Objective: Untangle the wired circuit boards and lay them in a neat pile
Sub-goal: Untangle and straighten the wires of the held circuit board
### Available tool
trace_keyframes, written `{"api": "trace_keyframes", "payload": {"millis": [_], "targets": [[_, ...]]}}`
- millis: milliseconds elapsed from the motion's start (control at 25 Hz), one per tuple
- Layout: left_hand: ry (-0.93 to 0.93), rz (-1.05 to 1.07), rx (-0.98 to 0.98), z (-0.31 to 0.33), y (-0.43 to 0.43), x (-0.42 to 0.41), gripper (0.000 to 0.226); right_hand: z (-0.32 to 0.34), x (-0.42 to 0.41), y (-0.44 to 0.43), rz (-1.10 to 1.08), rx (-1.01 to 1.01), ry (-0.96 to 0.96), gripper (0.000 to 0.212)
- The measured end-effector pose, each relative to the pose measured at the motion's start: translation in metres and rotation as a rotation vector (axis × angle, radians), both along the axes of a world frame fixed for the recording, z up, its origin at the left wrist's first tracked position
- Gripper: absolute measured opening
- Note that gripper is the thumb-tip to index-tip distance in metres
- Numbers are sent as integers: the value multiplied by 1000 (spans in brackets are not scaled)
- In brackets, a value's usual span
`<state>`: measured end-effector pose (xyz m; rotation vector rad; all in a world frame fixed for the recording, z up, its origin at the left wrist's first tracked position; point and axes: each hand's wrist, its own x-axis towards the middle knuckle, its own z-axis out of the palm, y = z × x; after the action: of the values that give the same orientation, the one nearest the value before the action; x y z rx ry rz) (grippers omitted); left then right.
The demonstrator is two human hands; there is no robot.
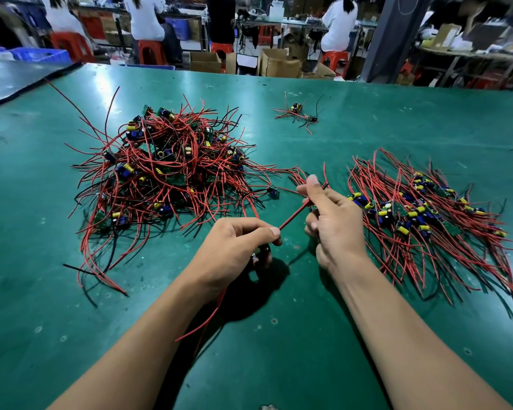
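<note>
Left hand [234, 247], right hand [335, 229] pinch red wire [293, 216] (taut)

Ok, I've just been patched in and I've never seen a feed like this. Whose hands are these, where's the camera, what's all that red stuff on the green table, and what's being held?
There is no machine here: a person works with two bare hands, and the single picture comes from a wide-angle camera on their head, looking forward and down. On the green table lie small circuit boards with red and black wires: a tangled heap on the left, a neater pile with wires combed one way on the right, and a small cluster farther back. The left hand pinches a red wire; the right hand grips it farther along, by a small board.
</note>
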<state>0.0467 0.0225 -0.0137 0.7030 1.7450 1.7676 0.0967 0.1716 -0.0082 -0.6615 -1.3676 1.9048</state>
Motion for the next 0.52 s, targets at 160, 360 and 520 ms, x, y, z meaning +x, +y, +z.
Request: {"api": "trace_keyframes", "payload": {"millis": [160, 360, 520], "targets": [[-3, -12, 3, -3, 0, 0, 21, 3, 0, 5, 48, -252, -19, 49], [-99, 87, 69, -3, 5, 1, 30, 4, 5, 5, 130, -286, -99, 52], [-285, 120, 80, 0, 8, -5, 56, 5, 9, -8, 172, -3, -156, 50]]}}
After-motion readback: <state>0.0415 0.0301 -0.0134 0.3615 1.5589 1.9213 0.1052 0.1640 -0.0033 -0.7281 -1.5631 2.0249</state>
